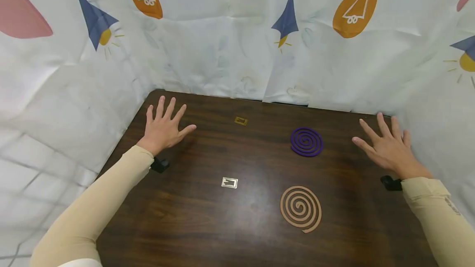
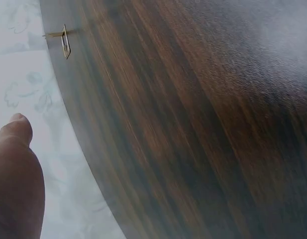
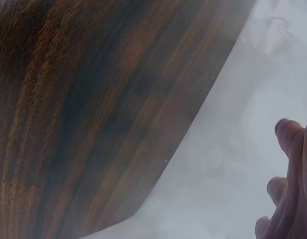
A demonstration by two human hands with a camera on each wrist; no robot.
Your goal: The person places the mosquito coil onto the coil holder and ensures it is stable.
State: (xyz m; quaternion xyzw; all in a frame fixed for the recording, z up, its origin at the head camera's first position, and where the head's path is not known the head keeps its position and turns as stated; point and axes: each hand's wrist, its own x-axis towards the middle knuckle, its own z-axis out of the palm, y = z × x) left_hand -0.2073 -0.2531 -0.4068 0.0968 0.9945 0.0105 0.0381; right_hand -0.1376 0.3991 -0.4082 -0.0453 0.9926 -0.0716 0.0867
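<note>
My left hand [image 1: 162, 131] hovers over the table's back left part, its fingers spread and nothing in it. Over at the back right, my right hand [image 1: 391, 149] is likewise spread and holds nothing. Between them lie two flat mosquito coils: a purple one [image 1: 306, 141], nearest the right hand, and a tan one [image 1: 299, 206] closer to the front. A small gold metal coil stand [image 1: 241, 121] sits near the back edge; the left wrist view shows its raised tab. In front of it is a silver coil stand [image 1: 226, 183]. The left thumb [image 2: 16, 179] appears beside the table edge.
Everything lies on a dark wood-grain table [image 1: 185, 217]. White sheeting [image 1: 230, 52] printed with lamps and bulbs hangs behind it and along both sides. Black straps with small devices [image 1: 159, 165] are on both wrists.
</note>
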